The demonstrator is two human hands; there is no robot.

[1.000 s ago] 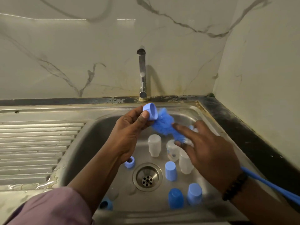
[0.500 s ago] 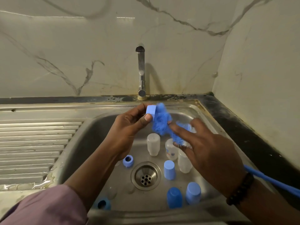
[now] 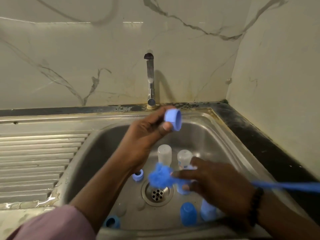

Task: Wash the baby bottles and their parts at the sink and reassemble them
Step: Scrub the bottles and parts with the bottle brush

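Cap, light blue, pinched between thumb and curled fingers of the left hand, raised over the back edge of the sink, just below the tap, open mouth turned to the right. Right hand lower, over the basin near the drain, fingers wrapped round the stem of a blue bottle brush; fluffy brush head pointing left above the drain, long handle running out past the wrist toward the right edge. Brush head and cap well apart. Dark beaded bracelet on the right wrist, pink sleeve on the left arm.

Standing on the basin floor: two clear bottle bodies upside down toward the back, side by side, the right one partly behind the right hand's fingers. Blue ring just left of the drain, another blue ring at the front left corner. Two blue caps upright near the front edge, right of the drain, the lighter one partly under the right hand. One more light blue piece under the right fingers, too hidden to identify. Ribbed draining board to the left of the basin, wet patch at its front edge. Marbled wall behind.
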